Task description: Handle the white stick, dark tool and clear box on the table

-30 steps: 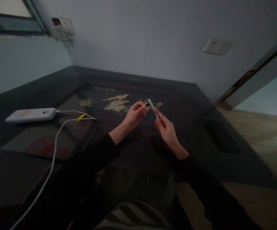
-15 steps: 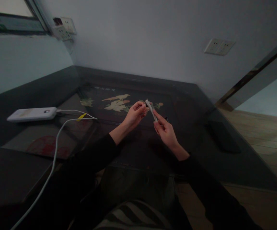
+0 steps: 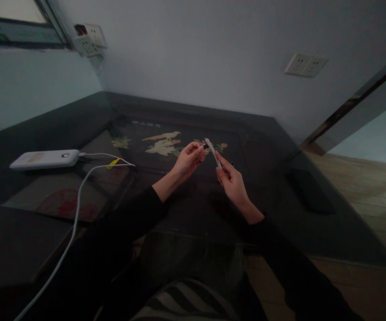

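Observation:
Near the middle of the dark table, my right hand [image 3: 232, 180] grips a slim whitish stick-like object [image 3: 213, 152] between thumb and fingers, its upper end tilted toward the left. My left hand [image 3: 189, 160] is just left of it, thumb and fingertips pinched on a small dark piece [image 3: 205, 146] that reaches the upper end of the whitish object. Whether the dark piece is joined to it cannot be made out. Both hands are raised over the tabletop picture of pale birds [image 3: 162, 145].
A white power strip or similar device [image 3: 46, 159] lies on the left of the table [image 3: 260, 138]. Its white cable [image 3: 78, 200], with a yellow tag [image 3: 113, 163], runs to the lower left. A flat black object [image 3: 310, 191] lies at the right.
The whitish object has shifted slightly right in my right hand, and more of the dark piece shows at my left fingertips. My left hand has barely moved.

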{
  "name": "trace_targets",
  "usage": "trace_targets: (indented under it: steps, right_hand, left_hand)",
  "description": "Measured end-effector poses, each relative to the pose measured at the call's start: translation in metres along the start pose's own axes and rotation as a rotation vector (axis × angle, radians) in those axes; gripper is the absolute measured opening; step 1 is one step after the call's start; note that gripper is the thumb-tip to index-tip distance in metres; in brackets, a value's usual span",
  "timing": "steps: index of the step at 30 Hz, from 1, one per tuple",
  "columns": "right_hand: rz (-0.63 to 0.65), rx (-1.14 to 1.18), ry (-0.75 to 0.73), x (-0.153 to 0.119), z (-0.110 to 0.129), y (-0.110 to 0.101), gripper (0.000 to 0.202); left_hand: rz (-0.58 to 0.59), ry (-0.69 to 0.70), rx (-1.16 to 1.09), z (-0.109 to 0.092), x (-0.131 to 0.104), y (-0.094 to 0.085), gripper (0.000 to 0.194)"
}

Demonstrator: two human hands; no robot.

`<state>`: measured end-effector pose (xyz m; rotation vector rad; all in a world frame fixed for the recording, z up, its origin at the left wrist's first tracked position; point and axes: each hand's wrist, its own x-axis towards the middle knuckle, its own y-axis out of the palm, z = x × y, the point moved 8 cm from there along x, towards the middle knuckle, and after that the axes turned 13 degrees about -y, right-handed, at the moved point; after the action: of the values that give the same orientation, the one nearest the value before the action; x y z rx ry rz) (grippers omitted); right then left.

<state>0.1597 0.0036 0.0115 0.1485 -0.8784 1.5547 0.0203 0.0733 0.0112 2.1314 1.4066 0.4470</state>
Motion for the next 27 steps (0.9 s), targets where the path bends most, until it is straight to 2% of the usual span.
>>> trace_targets:
  steps: [3,11,17,27]
  right_hand:
    - [-0.064,-0.003,0.017,0.0,-0.001,-0.006,0.054]
    - [-0.059,0.004,0.003,0.001,0.0,-0.005,0.055]
    - [-0.009,0.056,0.011,-0.002,0.002,0.002,0.053]
    - [0.034,0.046,-0.03,-0.002,0.013,0.005,0.051]
  left_hand:
    - [0.012,-0.002,0.007,0.0,-0.001,0.001,0.034]
    - [-0.015,-0.03,0.006,0.0,-0.002,0.001,0.03]
    - [0.009,0.002,-0.018,-0.002,-0.002,0.003,0.031]
    - [-0.024,0.017,-0.032,-0.003,-0.001,0.001,0.031]
